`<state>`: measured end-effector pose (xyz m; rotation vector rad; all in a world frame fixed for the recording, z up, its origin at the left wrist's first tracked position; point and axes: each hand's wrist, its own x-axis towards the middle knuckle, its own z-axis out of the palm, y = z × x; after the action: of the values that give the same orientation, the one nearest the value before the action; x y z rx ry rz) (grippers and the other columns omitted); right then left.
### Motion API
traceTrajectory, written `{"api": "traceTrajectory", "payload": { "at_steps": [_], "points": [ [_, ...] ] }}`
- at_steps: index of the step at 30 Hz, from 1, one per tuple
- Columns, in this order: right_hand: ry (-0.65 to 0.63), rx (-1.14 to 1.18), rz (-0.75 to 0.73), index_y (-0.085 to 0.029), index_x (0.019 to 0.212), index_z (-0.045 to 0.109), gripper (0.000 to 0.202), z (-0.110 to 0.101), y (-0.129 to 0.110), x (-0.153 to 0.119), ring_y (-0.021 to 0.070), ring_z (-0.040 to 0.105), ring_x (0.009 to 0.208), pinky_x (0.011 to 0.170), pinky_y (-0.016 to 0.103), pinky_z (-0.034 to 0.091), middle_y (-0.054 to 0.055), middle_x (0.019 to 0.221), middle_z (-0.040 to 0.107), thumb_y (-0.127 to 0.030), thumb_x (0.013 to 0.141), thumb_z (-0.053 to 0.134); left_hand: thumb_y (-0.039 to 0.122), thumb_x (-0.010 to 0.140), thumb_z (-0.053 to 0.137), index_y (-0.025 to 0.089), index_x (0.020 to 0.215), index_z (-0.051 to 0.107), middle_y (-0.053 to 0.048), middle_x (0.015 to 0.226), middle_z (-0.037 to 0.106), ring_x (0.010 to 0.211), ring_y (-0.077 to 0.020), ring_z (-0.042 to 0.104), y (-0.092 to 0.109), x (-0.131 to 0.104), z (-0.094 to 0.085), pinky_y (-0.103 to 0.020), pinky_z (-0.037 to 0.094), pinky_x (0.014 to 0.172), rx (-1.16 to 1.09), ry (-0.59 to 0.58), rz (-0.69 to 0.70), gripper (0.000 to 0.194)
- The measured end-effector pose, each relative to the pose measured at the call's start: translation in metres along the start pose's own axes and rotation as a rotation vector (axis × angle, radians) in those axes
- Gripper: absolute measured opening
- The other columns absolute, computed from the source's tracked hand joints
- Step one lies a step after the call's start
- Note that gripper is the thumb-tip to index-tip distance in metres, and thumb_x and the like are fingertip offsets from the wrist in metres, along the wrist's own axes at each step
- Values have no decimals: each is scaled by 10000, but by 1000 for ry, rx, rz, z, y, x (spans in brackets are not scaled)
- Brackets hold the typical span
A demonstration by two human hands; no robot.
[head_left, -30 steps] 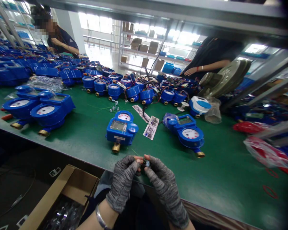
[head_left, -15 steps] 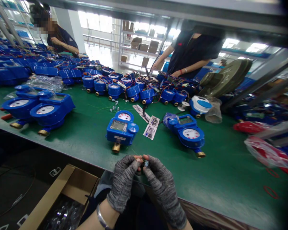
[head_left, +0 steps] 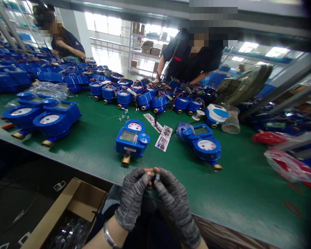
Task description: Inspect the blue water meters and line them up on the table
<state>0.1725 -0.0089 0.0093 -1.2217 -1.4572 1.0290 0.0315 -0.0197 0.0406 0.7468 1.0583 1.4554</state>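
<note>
My left hand (head_left: pixel 134 193) and my right hand (head_left: pixel 174 200), both in grey knitted fingerless gloves, meet at the table's front edge. The right thumb and fingers pinch a small clear plastic meter seal (head_left: pixel 158 176). My left fingertips are pinched together close beside it, on what looks like a thin green wire, mostly hidden by the fingers. Just beyond them a blue water meter (head_left: pixel 131 140) stands with its brass fitting towards me. Several similar seals (head_left: pixel 123 117) and fine green wires lie behind that meter.
Another blue meter (head_left: pixel 206 143) lies to the right, two more (head_left: pixel 49 119) to the left. Printed cards (head_left: pixel 163 138) lie mid-table. Rows of meters (head_left: pixel 124 98) line the back, where co-workers (head_left: pixel 194 58) are busy. An open carton (head_left: pixel 59 211) stands below, left. Red rings (head_left: pixel 292 208) lie right.
The co-worker across the table has leaned down and shifted left, reaching among the meters. My hands stay almost in place, still pinching the seal.
</note>
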Motion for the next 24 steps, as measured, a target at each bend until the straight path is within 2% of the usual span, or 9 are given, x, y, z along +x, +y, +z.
{"api": "traceTrajectory", "payload": {
  "at_steps": [6, 16, 24],
  "points": [
    [-10, -9, -7, -283, 1150, 683, 305, 0, 1, 1, 295, 658, 1048, 933, 501, 513, 88, 1148, 699, -386, 863, 668, 310, 788, 719, 141, 842, 759, -62, 806, 726, 709, -144, 628, -1, 0, -1, -239, 508, 703, -1, 9, 4, 182],
    [0, 1, 19, -261, 1128, 701, 311, 1, -5, 0, 306, 649, 1063, 959, 515, 494, 101, 1152, 698, -395, 850, 660, 303, 772, 734, 138, 834, 761, -67, 809, 734, 719, -153, 646, 3, -2, 1, -240, 518, 707, -1, 29, -9, 178],
    [9, 91, 20, -232, 1184, 684, 358, 3, -2, 0, 293, 652, 1068, 873, 424, 570, 103, 1169, 697, -376, 857, 658, 311, 789, 720, 142, 858, 763, -75, 865, 746, 764, -158, 658, 2, -3, 1, -235, 520, 731, 41, 44, 5, 187]
  ]
}}
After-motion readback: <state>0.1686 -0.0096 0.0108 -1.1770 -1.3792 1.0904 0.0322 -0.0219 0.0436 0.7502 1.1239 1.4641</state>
